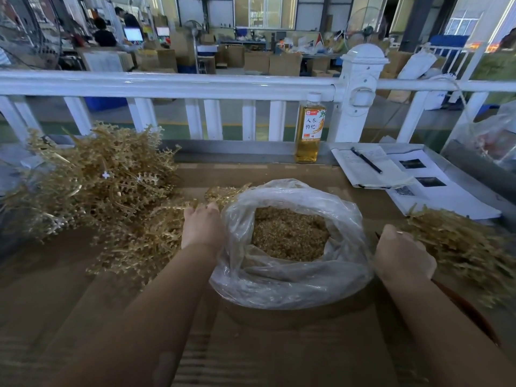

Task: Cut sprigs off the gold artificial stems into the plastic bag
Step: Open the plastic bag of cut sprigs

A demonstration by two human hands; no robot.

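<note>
While the plastic bag (290,263) sits open at centre on the cardboard-covered table (279,356), well filled with cut gold sprigs (290,237), both hands are out at its sides. Left hand (202,229) reaches to the far-left of the bag rim, fingers curled down into the uncut gold stems (106,188); it looks to be picking up or pinching one stem, but the fingertips are buried in the pile, so whether the grip has closed I cannot tell. Right hand (402,256) lies just right of the bag, fingers curled under. A dark reddish handle (463,305) runs out near-right from beneath it, probably the cutter, so I judge it gripped; blades not visible. Second heap of stems (460,247) lies right of that hand, likely the stripped ones.

Step in hand, as judged: fetch next stem.

Notes for doing it well:
- Take one stem only; branches interlock, so lift and shake free before carrying.
- Hold stem by its base, tip over the bag mouth, so cuttings drop inside.
- Keep the bag rim rolled open; it slumps on the near side.
- Keep the bottle (308,129) and the papers (391,174), both far right, out of the sweep.
</note>
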